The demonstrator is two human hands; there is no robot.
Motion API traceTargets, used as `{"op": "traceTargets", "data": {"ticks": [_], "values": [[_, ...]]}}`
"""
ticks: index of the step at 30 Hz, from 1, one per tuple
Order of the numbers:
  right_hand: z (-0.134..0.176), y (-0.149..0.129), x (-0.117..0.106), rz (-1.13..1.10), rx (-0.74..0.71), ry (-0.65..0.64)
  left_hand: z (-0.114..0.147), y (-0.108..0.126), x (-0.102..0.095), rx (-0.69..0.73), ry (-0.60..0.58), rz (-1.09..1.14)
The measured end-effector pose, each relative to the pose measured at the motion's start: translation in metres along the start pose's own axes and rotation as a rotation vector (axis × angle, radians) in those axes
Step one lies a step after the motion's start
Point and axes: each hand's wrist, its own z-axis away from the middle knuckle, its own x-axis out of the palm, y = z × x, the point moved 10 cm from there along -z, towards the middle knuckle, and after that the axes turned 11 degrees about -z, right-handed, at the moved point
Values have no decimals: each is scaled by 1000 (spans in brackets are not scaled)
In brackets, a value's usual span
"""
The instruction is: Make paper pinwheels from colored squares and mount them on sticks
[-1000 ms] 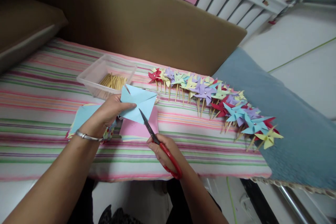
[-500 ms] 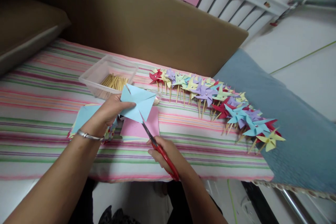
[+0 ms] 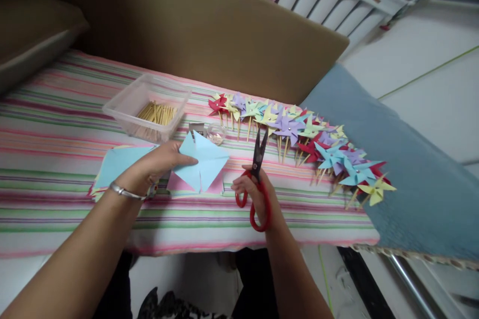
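Note:
Pinched in my left hand (image 3: 162,159) is a light blue square of paper (image 3: 205,159), slit inward from its corners. The thumb lies on top of the sheet. My right hand (image 3: 262,192) holds red-handled scissors (image 3: 259,179), their dark blades parted and pointing away from me, to the right of the paper and apart from it. Below the blue square, a pink sheet (image 3: 179,183) lies on the striped cloth. To the left, a stack of coloured paper (image 3: 119,162) with a blue sheet on top is partly hidden by my left forearm.
A clear plastic box (image 3: 123,104) of wooden sticks (image 3: 159,112) stands behind my left hand, beside a small clear dish (image 3: 216,133). Finished paper pinwheels (image 3: 288,127) on sticks line the table's right side. A brown board (image 3: 209,25) rises at the back.
The scissors have left the blue paper's slit and swung right and upward, blades now parted. The paper has shifted slightly right and down in my left hand.

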Motion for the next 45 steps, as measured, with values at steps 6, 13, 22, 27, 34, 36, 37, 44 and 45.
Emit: {"op": "traceTargets", "data": {"ticks": [6, 13, 22, 27, 34, 36, 37, 44, 45], "values": [[-2, 3, 11, 57, -30, -11, 1, -16, 61, -48, -273, -175], [-4, 3, 7, -91, -105, 93, -6, -22, 71, -103, -229, 179], [-3, -12, -4, -231, -289, 310, -6, -26, 91, -60, -88, 462], [-3, -6, 4, -221, -247, 268, -10, -26, 75, -24, 19, 412], [-1, -1, 15, -237, -140, 206, -11, -22, 65, -12, 36, 384], [-2, -1, 19, -201, -128, 172, -11, -19, 63, 7, 33, 371], [-2, 0, 21, -184, -122, 157, -11, -17, 60, 24, 38, 357], [0, 10, 29, -53, -88, -10, -8, -4, -1, 83, 270, 162], [2, 10, 31, -13, -78, -47, -7, -2, -7, 81, 280, 151]]}}
